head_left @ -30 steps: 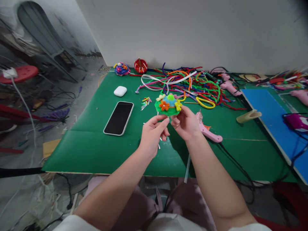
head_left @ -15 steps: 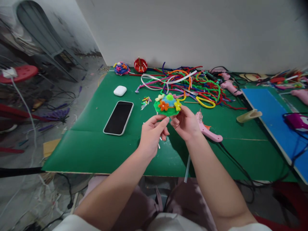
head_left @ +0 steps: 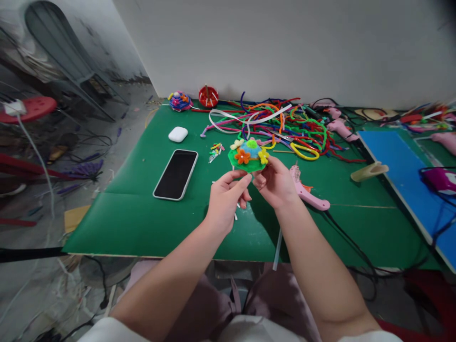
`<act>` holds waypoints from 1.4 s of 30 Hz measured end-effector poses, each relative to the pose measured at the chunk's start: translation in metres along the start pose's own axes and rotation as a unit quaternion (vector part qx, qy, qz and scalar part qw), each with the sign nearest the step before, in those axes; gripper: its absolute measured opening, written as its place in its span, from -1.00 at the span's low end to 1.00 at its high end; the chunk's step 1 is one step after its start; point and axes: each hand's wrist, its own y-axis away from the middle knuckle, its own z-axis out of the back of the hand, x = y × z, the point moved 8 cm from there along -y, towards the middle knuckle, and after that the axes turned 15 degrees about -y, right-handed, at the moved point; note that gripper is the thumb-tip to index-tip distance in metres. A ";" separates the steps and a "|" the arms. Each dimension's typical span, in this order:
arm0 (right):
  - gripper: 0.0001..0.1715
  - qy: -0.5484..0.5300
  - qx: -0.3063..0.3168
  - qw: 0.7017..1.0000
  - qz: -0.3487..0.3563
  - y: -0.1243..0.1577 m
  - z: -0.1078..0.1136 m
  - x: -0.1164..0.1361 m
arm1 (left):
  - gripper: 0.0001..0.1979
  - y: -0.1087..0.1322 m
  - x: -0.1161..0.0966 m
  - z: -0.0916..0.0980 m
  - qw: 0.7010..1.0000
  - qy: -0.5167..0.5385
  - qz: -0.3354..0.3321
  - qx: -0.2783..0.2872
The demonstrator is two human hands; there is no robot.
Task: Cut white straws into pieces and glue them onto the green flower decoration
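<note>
Both hands hold up a small pipe-cleaner umbrella (head_left: pixel 249 165) above the green table, its green and blue canopy dotted with orange, yellow and cream flowers. My left hand (head_left: pixel 230 192) is closed below the canopy in a pinch; white strips hang by its fingers. At the canopy's right underside, the curled fingers of my right hand (head_left: pixel 276 183) grip the edge. What lies under the canopy is hidden. A pink glue gun (head_left: pixel 309 197) rests just right of my right hand, a glue stick (head_left: pixel 277 251) poking out below my wrist.
Pipe cleaners (head_left: pixel 263 118) lie heaped at the back with yellow-handled scissors (head_left: pixel 304 151). To the left are a phone (head_left: pixel 176 175), a white earbud case (head_left: pixel 178 134) and small coloured bits (head_left: pixel 215 151). A blue board (head_left: pixel 409 185) and a beige tube (head_left: pixel 369 171) are on the right.
</note>
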 end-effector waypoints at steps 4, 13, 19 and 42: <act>-0.79 -0.003 -0.001 1.000 0.000 0.000 0.001 0.001 | -0.73 0.000 -0.001 0.000 1.000 0.005 -0.007 -0.001; -0.80 -0.002 -0.004 1.000 0.001 0.000 0.000 0.000 | -0.76 0.001 -0.003 0.001 1.000 0.008 -0.012 -0.012; -0.83 -0.001 -0.004 1.000 -0.002 0.000 0.001 0.000 | -0.77 0.000 -0.003 0.001 1.000 0.011 -0.015 -0.011; -0.82 -0.001 -0.009 1.000 -0.002 0.000 0.001 -0.002 | -0.79 0.001 -0.004 0.004 0.999 0.003 -0.020 -0.030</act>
